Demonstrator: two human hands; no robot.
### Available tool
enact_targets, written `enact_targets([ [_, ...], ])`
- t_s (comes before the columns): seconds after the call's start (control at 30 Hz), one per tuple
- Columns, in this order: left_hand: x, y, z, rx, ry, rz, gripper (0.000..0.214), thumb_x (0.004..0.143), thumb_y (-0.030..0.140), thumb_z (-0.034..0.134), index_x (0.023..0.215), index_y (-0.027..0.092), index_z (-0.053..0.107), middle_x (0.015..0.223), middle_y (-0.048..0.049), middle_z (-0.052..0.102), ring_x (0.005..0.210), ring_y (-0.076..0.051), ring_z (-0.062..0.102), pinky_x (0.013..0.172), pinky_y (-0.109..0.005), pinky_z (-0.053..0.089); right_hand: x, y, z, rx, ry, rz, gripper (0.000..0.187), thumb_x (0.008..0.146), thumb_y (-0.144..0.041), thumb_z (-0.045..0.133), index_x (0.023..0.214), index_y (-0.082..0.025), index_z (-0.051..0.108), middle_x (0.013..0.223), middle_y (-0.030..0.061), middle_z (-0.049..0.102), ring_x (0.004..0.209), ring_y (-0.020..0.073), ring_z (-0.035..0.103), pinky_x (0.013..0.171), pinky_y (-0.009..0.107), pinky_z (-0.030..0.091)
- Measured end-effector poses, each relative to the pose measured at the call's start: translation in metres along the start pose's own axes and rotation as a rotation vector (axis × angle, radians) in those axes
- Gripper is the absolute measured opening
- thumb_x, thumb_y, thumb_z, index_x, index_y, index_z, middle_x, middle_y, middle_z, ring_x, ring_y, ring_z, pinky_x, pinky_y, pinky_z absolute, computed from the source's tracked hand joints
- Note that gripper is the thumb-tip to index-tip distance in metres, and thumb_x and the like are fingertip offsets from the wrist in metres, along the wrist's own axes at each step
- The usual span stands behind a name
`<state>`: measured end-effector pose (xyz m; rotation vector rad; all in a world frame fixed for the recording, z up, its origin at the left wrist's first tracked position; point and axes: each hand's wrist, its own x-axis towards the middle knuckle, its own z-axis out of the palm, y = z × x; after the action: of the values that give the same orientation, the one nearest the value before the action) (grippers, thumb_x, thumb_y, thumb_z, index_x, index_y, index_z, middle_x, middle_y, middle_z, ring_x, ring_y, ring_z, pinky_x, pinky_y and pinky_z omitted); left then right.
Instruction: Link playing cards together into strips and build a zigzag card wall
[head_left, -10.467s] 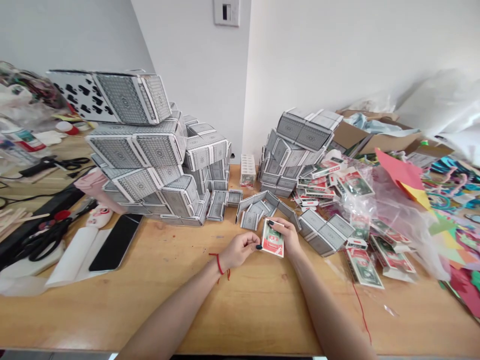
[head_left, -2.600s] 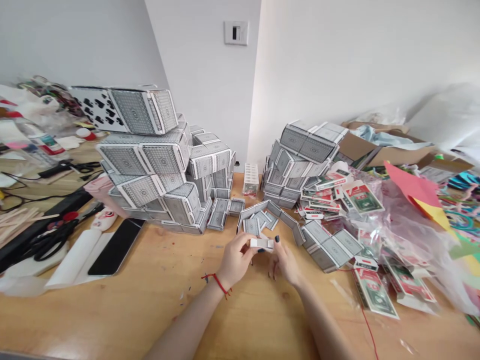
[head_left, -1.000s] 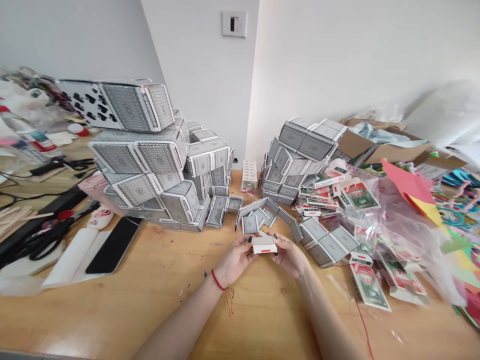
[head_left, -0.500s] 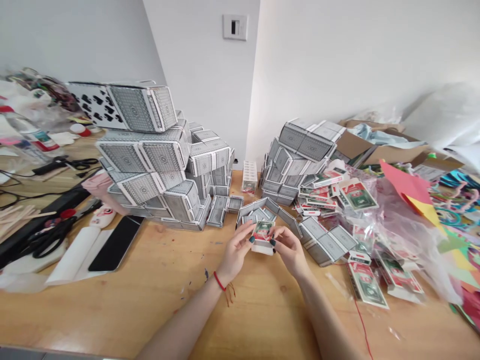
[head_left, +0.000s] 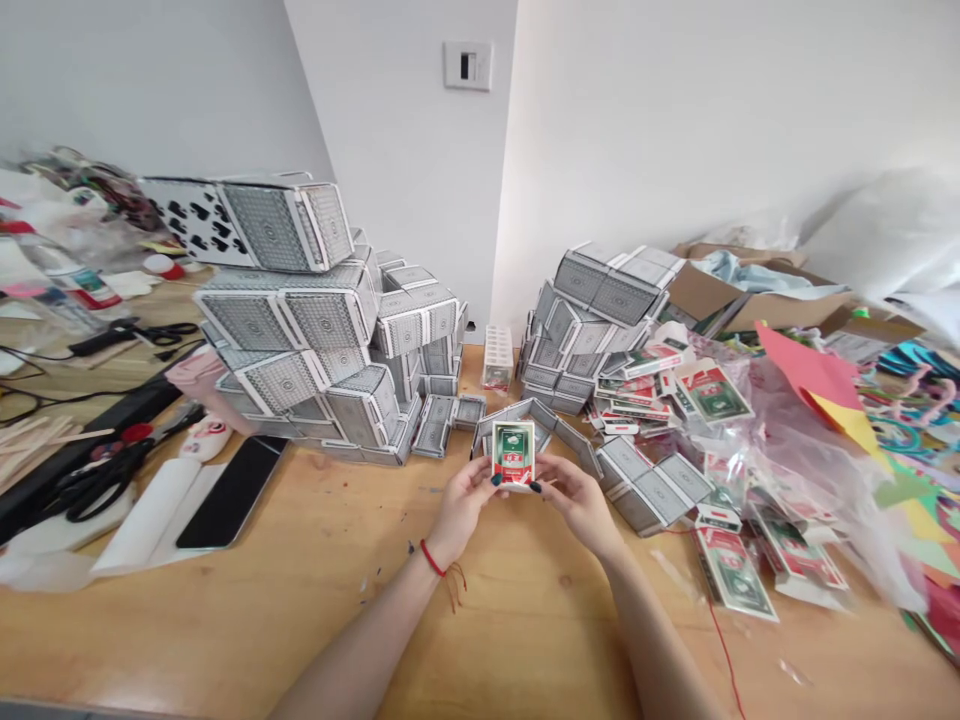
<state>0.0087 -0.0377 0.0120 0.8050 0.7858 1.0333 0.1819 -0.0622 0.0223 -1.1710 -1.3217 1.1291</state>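
Note:
Between my two hands, a green and red playing card box (head_left: pixel 514 450) is held up with its printed face toward me. My left hand (head_left: pixel 466 500) grips its lower left side, thumb on the front. On the lower right, my right hand (head_left: pixel 576 497) pinches it, its thumb at the bottom corner. The fingers behind the box are mostly hidden. Just beyond it on the table lies a ring of joined grey-patterned playing cards (head_left: pixel 529 412), partly covered by the box. To the right of my right hand sits a folded-card block (head_left: pixel 652 482).
Stacked card blocks rise at the left (head_left: pixel 322 320) and right (head_left: pixel 592 310). A phone (head_left: pixel 234 492) and black scissors (head_left: pixel 112 480) lie left. Several card boxes (head_left: pixel 736 572), plastic wrap and coloured paper (head_left: pixel 814 370) crowd the right. A red string (head_left: pixel 721 640) trails forward.
The card box has been tipped upright, so its printed face now shows fully toward me. Both hands have shifted slightly around its lower edges. The view has tilted slightly.

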Motion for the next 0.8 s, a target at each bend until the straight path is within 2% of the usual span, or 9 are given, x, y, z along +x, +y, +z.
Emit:
enact_targets([
  [0.1, 0.002, -0.003, -0.001, -0.048, 0.0, 0.014, 0.037, 0.067, 0.025, 0.066, 0.101, 0.013, 0.057, 0.101, -0.0106, 0.063, 0.089, -0.02, 0.059, 0.075, -0.03, 0.047, 0.001, -0.002, -0.001, 0.012, -0.029, 0.091, 0.035, 0.072, -0.038, 0.06, 0.102, -0.02, 0.061, 0.101, 0.0084, 0.064, 0.081, 0.0202, 0.058, 0.057, 0.027, 0.045],
  [0.23, 0.002, -0.004, -0.002, -0.029, -0.015, 0.041, 0.038, 0.068, 0.025, 0.065, 0.103, 0.013, 0.057, 0.099, -0.0107, 0.064, 0.088, -0.021, 0.06, 0.077, -0.032, 0.046, -0.001, -0.006, 0.003, 0.113, -0.055, 0.126, 0.038, 0.073, -0.04, 0.06, 0.105, -0.019, 0.06, 0.099, 0.0086, 0.064, 0.063, 0.015, 0.058, 0.051, 0.026, 0.044],
  [0.3, 0.002, -0.005, -0.003, -0.005, -0.018, 0.057, 0.037, 0.068, 0.025, 0.065, 0.102, 0.013, 0.057, 0.099, -0.0107, 0.064, 0.09, -0.021, 0.06, 0.079, -0.033, 0.046, -0.001, -0.005, 0.006, 0.167, -0.096, 0.125, 0.038, 0.074, -0.04, 0.059, 0.105, -0.019, 0.059, 0.097, 0.0076, 0.065, 0.061, 0.0143, 0.059, 0.057, 0.029, 0.047],
  [0.4, 0.002, -0.007, -0.004, 0.06, -0.011, 0.088, 0.035, 0.067, 0.024, 0.065, 0.099, 0.013, 0.059, 0.099, -0.0103, 0.064, 0.093, -0.022, 0.059, 0.083, -0.033, 0.044, 0.001, 0.0, 0.007, 0.168, -0.089, 0.114, 0.035, 0.075, -0.042, 0.057, 0.1, -0.018, 0.062, 0.093, 0.007, 0.066, 0.073, 0.0178, 0.06, 0.07, 0.033, 0.048],
  [0.57, 0.002, -0.009, -0.004, 0.225, 0.008, 0.159, 0.03, 0.066, 0.024, 0.065, 0.094, 0.013, 0.061, 0.1, -0.0104, 0.064, 0.093, -0.021, 0.059, 0.086, -0.036, 0.044, 0.003, 0.008, 0.004, 0.003, 0.022, 0.099, 0.032, 0.074, -0.045, 0.056, 0.084, -0.016, 0.066, 0.083, 0.0066, 0.068, 0.076, 0.02, 0.061, 0.071, 0.031, 0.046],
  [0.7, 0.005, -0.011, -0.007, 0.347, 0.021, 0.251, 0.029, 0.067, 0.022, 0.064, 0.094, 0.014, 0.062, 0.103, -0.0103, 0.062, 0.097, -0.021, 0.057, 0.088, -0.035, 0.044, 0.003, 0.007, 0.004, -0.041, 0.038, 0.028, 0.028, 0.072, -0.042, 0.06, 0.083, -0.018, 0.067, 0.098, 0.0083, 0.065, 0.089, 0.0227, 0.059, 0.077, 0.032, 0.045],
  [0.8, 0.006, -0.013, -0.01, 0.444, 0.03, 0.313, 0.026, 0.069, 0.02, 0.062, 0.094, 0.015, 0.064, 0.104, -0.0103, 0.061, 0.097, -0.021, 0.057, 0.087, -0.035, 0.045, 0.003, 0.008, 0.006, 0.02, 0.022, 0.042, 0.028, 0.069, -0.04, 0.063, 0.087, -0.019, 0.066, 0.094, 0.008, 0.066, 0.087, 0.0232, 0.061, 0.076, 0.034, 0.047],
])
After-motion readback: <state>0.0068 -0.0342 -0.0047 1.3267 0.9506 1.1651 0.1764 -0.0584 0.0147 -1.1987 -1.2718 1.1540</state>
